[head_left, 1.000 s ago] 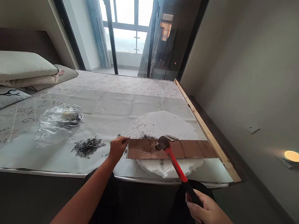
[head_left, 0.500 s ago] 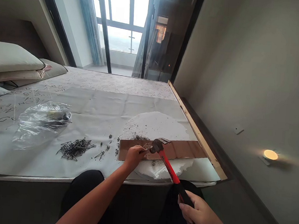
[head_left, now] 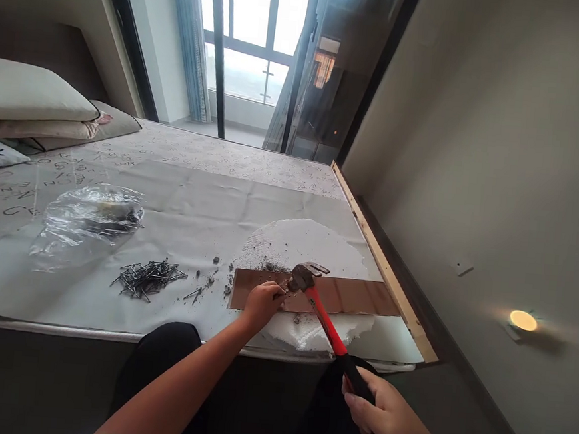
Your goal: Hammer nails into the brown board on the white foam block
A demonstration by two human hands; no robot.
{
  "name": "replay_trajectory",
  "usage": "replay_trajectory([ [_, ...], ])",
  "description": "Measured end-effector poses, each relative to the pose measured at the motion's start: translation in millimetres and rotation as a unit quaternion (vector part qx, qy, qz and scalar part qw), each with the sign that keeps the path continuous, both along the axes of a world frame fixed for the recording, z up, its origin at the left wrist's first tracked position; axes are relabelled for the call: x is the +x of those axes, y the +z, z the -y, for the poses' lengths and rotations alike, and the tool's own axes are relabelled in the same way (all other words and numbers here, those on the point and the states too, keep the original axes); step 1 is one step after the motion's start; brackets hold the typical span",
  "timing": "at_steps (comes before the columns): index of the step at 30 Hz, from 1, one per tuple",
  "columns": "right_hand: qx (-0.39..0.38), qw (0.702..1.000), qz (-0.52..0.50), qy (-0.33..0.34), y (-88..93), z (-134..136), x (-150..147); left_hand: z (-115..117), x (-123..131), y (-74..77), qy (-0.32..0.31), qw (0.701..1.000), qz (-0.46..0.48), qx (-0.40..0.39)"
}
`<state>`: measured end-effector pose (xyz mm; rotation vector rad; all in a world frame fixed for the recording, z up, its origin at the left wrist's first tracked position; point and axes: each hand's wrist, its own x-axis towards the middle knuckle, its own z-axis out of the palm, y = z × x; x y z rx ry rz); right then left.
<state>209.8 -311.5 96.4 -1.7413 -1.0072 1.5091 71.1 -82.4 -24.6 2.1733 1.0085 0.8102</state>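
Observation:
My right hand grips the black end of a claw hammer with a red shaft. The hammer's head is just beside the fingertips of my left hand, claw pointing right. My left fingers are pinched on a nail, mostly hidden by the fingers and the hammer head. Beneath both lies a flat brown board, with grey crumbs scattered along its left part. Left of the board is a heap of nails, and two loose nails lie between them.
A clear plastic bag with dark contents lies on the grey sheet covering the bed. White, peeled-looking patches surround the board. A wooden rail runs along the right edge. Pillows are stacked at the far left.
The view has tilted slightly. The hammer head has shifted a little left, closer to my left fingertips. Both hands keep their grips.

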Motion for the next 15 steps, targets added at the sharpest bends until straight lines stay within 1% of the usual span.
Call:
replay_trajectory([
  [2,0.008,1.000,0.014,0.002,3.2,-1.6,-0.8,0.6,0.0,0.1,-0.002,1.000,0.004,0.005],
  [3,0.010,1.000,0.020,0.005,1.8,-2.8,-1.0,1.0,0.1,0.4,-0.001,1.000,0.005,0.005],
  [7,-0.013,1.000,0.014,0.018,-14.5,-9.6,-1.4,2.9,-0.2,0.6,0.012,0.999,-0.030,0.013],
  [9,-0.016,1.000,0.016,0.021,-17.5,-11.4,-0.9,3.4,-0.6,-0.2,0.010,0.998,-0.055,0.027],
  [13,0.026,0.999,0.033,0.015,-6.0,-9.8,-0.4,3.1,-0.8,-0.9,-0.002,0.997,-0.073,0.037],
  [15,0.030,0.999,0.022,0.007,-4.2,-9.1,-1.0,3.2,-0.7,0.0,0.000,0.996,-0.079,0.034],
])
